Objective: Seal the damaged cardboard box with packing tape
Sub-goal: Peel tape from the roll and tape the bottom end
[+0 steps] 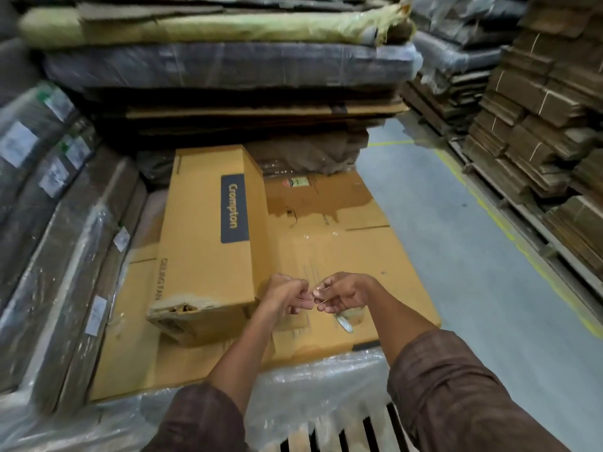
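The long yellow-brown cardboard box with the dark Crompton label (212, 243) lies on a flat sheet of yellow cardboard (342, 249), and its near end is torn open. Just beside that corner I've got both hands pinching a thin clear strip of tape (315, 296), left hand (287, 296) and right hand (342, 293) nearly touching. My worry is the strip folding onto itself, since it's so short between my fingers. Plastic-wrapped stacks (49, 223) surround us.

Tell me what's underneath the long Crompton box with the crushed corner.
The Crompton box lies on a flattened cardboard sheet, which rests on clear plastic wrap. What lies directly beneath the box itself is covered.
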`<state>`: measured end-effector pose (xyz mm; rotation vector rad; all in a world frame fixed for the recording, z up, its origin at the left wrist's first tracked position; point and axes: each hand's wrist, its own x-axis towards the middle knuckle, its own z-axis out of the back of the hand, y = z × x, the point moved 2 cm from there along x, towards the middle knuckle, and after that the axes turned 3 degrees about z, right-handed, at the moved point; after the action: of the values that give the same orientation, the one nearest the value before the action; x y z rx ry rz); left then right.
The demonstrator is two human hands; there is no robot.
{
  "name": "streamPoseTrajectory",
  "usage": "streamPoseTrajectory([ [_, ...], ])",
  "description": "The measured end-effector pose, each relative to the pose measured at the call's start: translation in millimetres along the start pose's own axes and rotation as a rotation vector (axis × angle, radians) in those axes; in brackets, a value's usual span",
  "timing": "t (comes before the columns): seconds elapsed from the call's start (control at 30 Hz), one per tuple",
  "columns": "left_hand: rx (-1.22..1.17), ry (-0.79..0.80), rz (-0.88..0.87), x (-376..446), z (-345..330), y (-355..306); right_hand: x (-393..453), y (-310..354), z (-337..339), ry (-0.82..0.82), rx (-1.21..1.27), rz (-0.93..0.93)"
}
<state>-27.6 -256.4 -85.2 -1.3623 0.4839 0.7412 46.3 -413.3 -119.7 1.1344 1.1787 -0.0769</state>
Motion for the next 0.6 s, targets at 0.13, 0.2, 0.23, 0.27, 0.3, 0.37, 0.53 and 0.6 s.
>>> streamPoseTrajectory([
  [0.13,0.159,0.002,-0.059,-19,32,-41,-28,47,-5,-0.051,0.025,0.068],
  [0.2,0.254,-0.003,-0.064,-24,53,-56,-40,69,-10,-0.076,0.022,0.096],
  [0.23,0.299,-0.006,-0.063,-27,68,-62,-45,81,-16,-0.087,0.009,0.107],
  [0.27,0.336,-0.009,-0.054,-29,81,-66,-48,91,-23,-0.096,-0.007,0.116],
  [0.3,0.366,-0.02,-0.044,-30,96,-69,-51,101,-31,-0.102,-0.028,0.128],
  [0.37,0.416,-0.05,-0.01,-33,129,-69,-53,119,-56,-0.106,-0.099,0.154],
  [0.53,0.673,-0.198,0.044,-27,209,-35,-31,139,-142,-0.158,-0.296,0.298],
  [0.6,0.819,-0.238,0.032,-26,231,-17,-16,135,-175,-0.165,-0.289,0.337],
])
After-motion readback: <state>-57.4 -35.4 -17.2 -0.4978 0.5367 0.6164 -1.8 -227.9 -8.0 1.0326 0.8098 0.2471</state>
